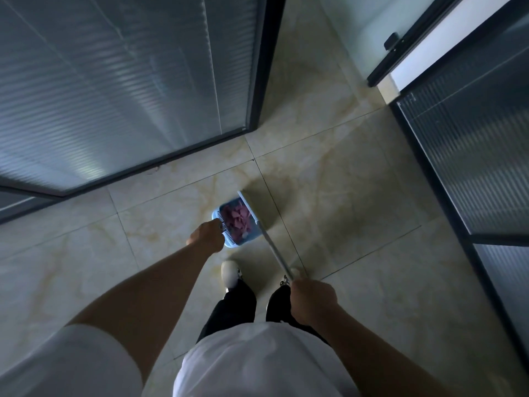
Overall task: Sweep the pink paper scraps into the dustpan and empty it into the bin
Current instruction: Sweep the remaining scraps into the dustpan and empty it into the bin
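A light blue dustpan [229, 242] hangs just above the floor ahead of me, filled with pink paper scraps [235, 219]. My left hand [206, 235] is closed on the dustpan's handle at its near left side. My right hand [312, 300] grips the top of a thin metal broom handle [275, 251], which slants forward and left past the dustpan's right side. The broom's head shows only as a pale blue edge [244, 198] beyond the pan. No bin is in view.
Beige marble floor tiles [343, 173] run ahead as a corridor. A black-framed glass partition with blinds [128, 81] stands on the left, another glass wall [472, 167] on the right. My white shoe [230, 272] and dark trousers are below the dustpan.
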Tool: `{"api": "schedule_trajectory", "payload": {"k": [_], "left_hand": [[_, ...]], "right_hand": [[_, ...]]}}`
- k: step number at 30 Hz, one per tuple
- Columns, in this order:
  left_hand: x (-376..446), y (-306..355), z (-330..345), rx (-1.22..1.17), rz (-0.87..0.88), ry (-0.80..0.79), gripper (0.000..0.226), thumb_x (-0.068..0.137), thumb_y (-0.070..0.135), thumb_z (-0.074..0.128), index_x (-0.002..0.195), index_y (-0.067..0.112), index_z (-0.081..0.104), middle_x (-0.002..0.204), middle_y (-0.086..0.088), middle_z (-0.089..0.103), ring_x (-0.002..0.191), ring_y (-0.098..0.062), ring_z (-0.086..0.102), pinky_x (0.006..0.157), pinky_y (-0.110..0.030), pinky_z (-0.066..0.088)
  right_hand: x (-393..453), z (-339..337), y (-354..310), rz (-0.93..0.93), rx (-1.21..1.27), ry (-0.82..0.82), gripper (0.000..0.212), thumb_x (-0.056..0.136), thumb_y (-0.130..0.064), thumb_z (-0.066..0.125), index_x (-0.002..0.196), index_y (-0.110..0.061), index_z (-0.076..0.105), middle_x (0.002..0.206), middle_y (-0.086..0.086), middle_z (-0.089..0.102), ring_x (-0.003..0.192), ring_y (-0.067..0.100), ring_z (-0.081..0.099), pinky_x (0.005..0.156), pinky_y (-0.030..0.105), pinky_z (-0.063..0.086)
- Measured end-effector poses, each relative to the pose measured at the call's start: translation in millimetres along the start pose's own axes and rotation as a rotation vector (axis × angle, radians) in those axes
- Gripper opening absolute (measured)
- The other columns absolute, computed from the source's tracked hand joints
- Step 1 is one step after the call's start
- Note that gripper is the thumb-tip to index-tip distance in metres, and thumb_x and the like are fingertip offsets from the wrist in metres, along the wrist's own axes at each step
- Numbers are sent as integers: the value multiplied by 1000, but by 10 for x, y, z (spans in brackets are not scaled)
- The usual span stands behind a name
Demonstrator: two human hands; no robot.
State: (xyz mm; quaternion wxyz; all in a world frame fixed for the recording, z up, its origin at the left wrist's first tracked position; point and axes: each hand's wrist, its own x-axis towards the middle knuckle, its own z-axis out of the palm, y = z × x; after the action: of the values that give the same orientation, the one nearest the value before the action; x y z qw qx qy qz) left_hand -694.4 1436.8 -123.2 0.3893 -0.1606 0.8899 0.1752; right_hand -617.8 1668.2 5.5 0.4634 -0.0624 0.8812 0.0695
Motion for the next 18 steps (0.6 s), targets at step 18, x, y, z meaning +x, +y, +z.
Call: {"api": "schedule_trajectory", "payload": {"k": [18], "left_hand": [[-294,-403,64,-213,-72,77,27,90,21,49,116,23,57,112,-9,64,98,-31,61,74,-31,49]], "right_hand": [[-212,215,659,265,516,-66,49,93,-21,46,141,-12,38,123,8,60,106,23,60,89,33,47]]}}
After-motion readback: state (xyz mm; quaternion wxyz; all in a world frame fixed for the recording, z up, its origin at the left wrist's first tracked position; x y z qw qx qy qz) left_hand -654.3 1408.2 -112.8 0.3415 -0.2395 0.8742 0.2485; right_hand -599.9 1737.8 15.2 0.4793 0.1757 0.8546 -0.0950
